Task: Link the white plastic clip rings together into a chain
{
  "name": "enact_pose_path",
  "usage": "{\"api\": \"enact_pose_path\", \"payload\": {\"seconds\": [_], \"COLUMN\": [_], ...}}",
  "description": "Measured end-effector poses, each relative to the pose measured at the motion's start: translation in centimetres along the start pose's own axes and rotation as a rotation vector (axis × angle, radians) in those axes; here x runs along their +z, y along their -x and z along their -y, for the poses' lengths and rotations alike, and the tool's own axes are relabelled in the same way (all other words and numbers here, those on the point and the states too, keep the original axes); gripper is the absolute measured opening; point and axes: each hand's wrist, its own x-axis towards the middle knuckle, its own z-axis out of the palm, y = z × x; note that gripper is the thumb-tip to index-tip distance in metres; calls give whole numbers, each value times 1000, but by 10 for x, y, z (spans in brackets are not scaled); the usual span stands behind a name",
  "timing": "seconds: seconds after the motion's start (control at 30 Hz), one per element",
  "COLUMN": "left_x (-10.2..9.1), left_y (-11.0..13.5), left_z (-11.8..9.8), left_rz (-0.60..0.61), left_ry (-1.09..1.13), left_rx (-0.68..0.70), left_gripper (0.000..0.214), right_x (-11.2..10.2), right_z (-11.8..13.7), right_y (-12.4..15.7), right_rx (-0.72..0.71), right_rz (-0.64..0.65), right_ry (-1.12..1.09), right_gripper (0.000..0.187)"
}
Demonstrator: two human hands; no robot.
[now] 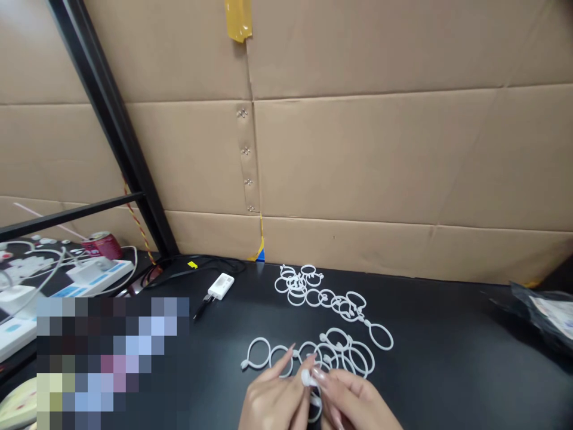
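Both my hands meet at the bottom middle of the view, over a black table (447, 370). My left hand (271, 400) and my right hand (353, 403) pinch a small white plastic ring (313, 397) between their fingertips. Just beyond my fingers lies a near cluster of white rings (340, 352), several of them linked or overlapping. A second, farther pile of white rings (313, 289) lies nearer the cardboard wall.
A cardboard wall (358, 161) closes the back of the table. A white adapter with a black cable (220, 286) lies left of the rings. Power strips (89, 275) and a red can (102, 245) sit far left by a black metal frame (111, 119). A dark plastic bag (546, 316) lies right.
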Motion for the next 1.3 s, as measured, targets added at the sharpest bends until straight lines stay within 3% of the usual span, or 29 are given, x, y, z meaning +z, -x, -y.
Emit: {"api": "enact_pose_path", "payload": {"seconds": [0.13,0.3,0.47,0.57,0.7,0.83,0.93,1.0,1.07,1.2,1.3], "left_x": [-4,-7,-9,-11,-14,-18,-19,-20,-20,-21,-21], "left_y": [-2,0,4,6,6,1,-7,-12,-17,-20,-20], "left_z": [4,9,12,14,20,24,23,21,20,24,26], "left_rz": [113,153,188,258,290,253,180,110,45,-9,-13], "left_ry": [55,62,50,59,111,372,721,947,1109,1263,1293], "left_rx": [-117,-168,-198,-287,-460,-695,-949,-1117,-1236,-1341,-1340], "left_gripper": [25,26,34,46,48,38,36,38,41,46,49], "right_x": [-3,-3,-8,-20,-34,-42,-62,-86,-114,-158,-170], "right_z": [-6,-9,1,15,30,32,36,42,47,48,44], "right_y": [-7,-10,-9,-8,-4,-4,-11,-19,-28,-40,-46], "right_rx": [1,-18,-56,-213,-509,-585,-605,-616,-615,-636,-638], "right_rz": [51,101,50,-86,-202,-205,-347,-478,-519,-519,-501], "right_ry": [-187,-293,-243,64,772,1218,1341,1356,1364,1407,1429], "right_gripper": [53,43,38,35,29,19,20,21,22,29,24]}}
